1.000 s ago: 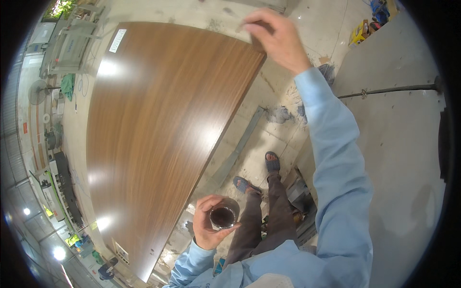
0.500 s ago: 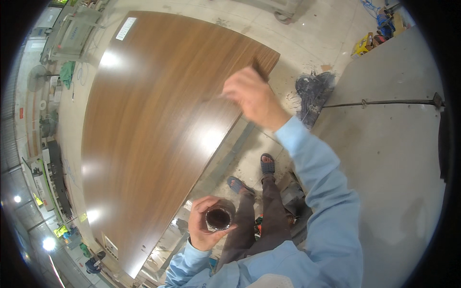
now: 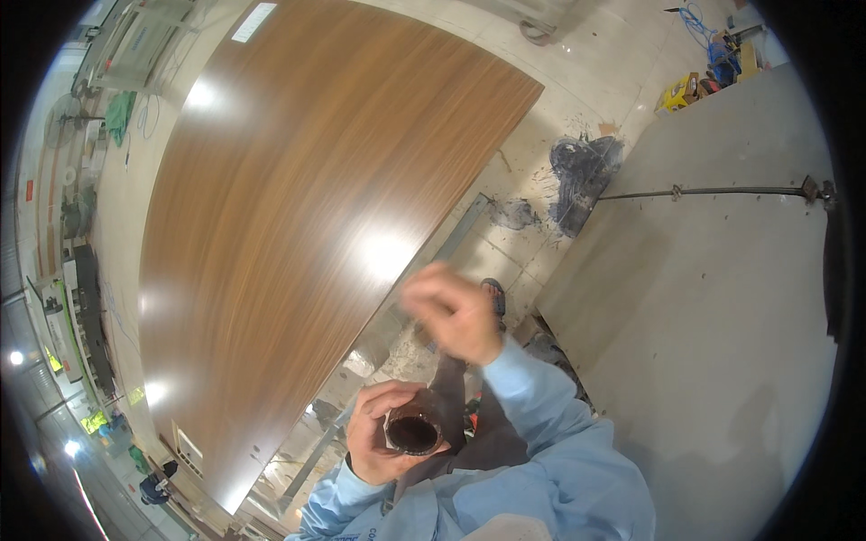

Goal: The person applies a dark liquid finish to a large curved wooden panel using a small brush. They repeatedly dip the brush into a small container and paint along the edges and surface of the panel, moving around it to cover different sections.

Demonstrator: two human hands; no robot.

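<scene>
My left hand is wrapped round a clear glass jar with dark brown liquid in it, held upright below the edge of a wood-grain panel. Just above the jar, my right hand is blurred by motion near the panel's near edge. Its fingers are curled together, and whatever they hold cannot be made out. The panel's brown face is glossy and reflects several lights. A white label lies at its far left end.
At right stands a large grey sheet-like surface with a dark seam. Dark stains mark the floor between it and the panel. A yellow box and blue cord lie far right. A metal bar shows under the panel's edge.
My right hand has come back from over the panel's right part toward the jar. A dark thing seen by it earlier no longer shows. My left hand still holds the jar, slightly lower.
</scene>
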